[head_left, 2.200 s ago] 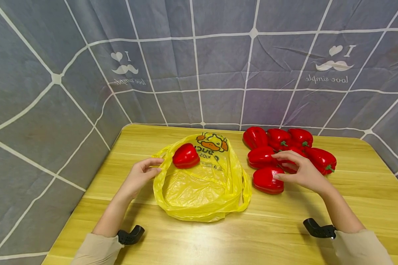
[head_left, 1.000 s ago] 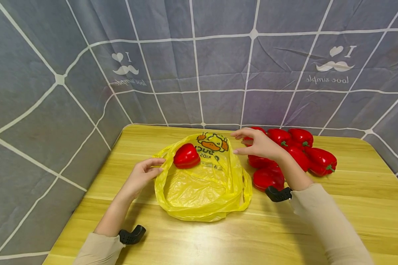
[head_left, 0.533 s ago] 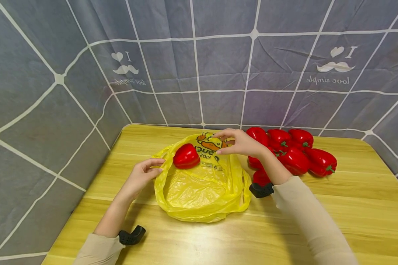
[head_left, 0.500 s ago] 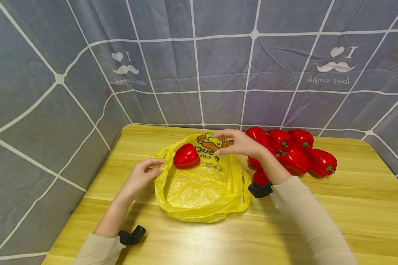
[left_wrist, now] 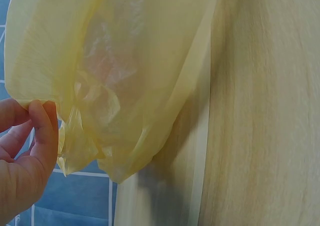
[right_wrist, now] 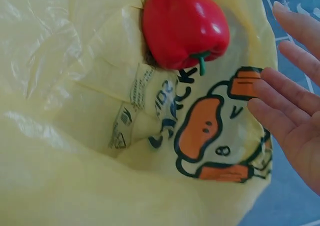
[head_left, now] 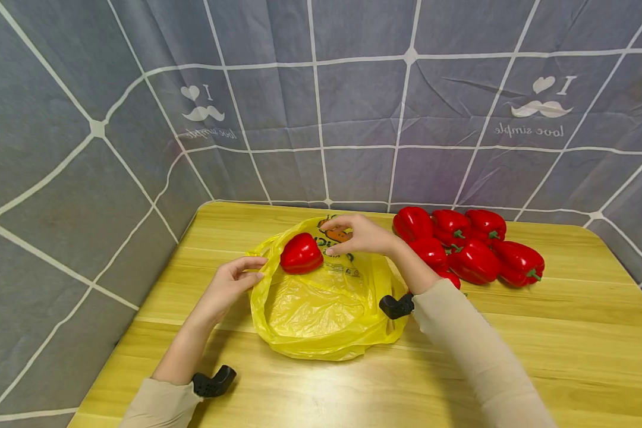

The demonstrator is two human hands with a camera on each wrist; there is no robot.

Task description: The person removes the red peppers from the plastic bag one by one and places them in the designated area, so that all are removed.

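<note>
My left hand (head_left: 226, 289) pinches the left rim of a yellow plastic bag (head_left: 315, 345) between thumb and fingers; the left wrist view shows the thin film caught at the fingertips. The bag lies with its mouth spread toward me, a duck print on its inner far side. Inside, at the left, rests one red bell pepper (head_left: 301, 254), its green stem visible in the right wrist view. Over the bag's far right part hovers my right hand (head_left: 368, 238), fingers extended and holding nothing, just right of that pepper and apart from it.
Several more red bell peppers (head_left: 473, 261) sit grouped on the wooden table (head_left: 578, 333) to the right of the bag; my right forearm partly hides the nearest. A grey curtain (head_left: 358, 107) with white lines stands behind the table and along its left side.
My right hand has moved left from the pepper group to above the bag, carrying nothing. The left hand keeps its hold on the rim, and the pepper inside stays put.
</note>
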